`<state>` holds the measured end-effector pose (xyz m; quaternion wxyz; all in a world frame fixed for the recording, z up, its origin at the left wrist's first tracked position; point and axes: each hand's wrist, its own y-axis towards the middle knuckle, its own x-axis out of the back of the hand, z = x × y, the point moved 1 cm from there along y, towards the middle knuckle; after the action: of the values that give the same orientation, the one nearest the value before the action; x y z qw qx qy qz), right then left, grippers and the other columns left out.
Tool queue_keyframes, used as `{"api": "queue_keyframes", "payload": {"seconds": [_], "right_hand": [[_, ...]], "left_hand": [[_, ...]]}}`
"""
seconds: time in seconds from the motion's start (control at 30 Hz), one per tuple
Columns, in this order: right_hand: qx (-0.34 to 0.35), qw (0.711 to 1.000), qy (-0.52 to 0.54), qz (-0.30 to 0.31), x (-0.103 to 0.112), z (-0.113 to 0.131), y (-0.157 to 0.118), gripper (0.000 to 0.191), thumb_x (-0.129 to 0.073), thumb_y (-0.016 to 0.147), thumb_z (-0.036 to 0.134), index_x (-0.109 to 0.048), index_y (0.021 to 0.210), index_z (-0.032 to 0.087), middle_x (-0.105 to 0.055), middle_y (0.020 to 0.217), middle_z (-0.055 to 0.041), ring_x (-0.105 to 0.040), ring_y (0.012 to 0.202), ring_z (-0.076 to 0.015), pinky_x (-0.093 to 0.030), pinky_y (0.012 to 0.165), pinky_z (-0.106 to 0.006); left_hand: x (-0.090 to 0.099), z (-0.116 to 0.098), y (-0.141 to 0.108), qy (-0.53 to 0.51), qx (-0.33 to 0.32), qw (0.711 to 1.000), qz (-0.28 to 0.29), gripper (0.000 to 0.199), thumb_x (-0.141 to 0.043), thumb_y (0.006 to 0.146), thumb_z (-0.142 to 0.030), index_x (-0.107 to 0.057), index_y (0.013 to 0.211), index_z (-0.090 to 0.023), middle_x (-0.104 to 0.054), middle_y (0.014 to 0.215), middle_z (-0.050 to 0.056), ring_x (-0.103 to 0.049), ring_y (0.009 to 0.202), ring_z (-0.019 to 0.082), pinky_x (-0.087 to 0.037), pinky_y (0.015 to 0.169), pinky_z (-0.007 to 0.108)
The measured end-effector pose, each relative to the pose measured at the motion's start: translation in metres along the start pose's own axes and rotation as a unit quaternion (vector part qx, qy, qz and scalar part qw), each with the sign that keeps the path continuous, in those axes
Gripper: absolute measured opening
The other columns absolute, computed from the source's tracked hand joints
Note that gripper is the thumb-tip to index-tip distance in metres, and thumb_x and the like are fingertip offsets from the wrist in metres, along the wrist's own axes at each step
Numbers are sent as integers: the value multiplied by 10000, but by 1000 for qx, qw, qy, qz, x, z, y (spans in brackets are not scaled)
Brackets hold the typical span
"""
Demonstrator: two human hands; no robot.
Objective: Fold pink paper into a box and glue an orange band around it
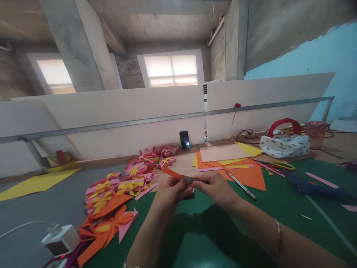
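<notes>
Both hands meet over the green mat (192, 238) near the middle of the view. My left hand (172, 189) is closed on an orange paper strip (171, 173), which sticks out up and to the left. Its fingertips touch a small dark grey piece (187, 179). My right hand (216, 186) is closed at the right end of that dark piece, thumb and fingers pinched; what it is cannot be made out. Left of my hands lie folded pink and yellow paper pieces (134, 184) and orange paper flowers (111, 225).
Orange sheets (256, 178), a pen-like knife (242, 187) and yellow-handled scissors (283, 166) lie to the right. Behind are a phone (184, 140), a patterned bag (284, 146) and a pink jar (315, 134). A white charger (61, 240) stands front left.
</notes>
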<state>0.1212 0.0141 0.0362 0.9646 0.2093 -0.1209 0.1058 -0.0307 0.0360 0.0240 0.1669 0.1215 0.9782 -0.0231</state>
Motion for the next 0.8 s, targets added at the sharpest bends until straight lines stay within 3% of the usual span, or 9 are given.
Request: {"api": "queue_keyframes", "payload": {"seconds": [0.8], "right_hand": [[1, 1000, -16, -4, 1, 1, 0, 252, -557, 803, 286, -733, 971, 218, -736, 820, 3, -625, 779, -185, -444, 701, -254]], "left_hand": [[-4, -3, -3, -6, 12, 999, -30, 120, -649, 707, -43, -655, 815, -96, -691, 797, 92, -668, 678, 154, -577, 677, 255]]}}
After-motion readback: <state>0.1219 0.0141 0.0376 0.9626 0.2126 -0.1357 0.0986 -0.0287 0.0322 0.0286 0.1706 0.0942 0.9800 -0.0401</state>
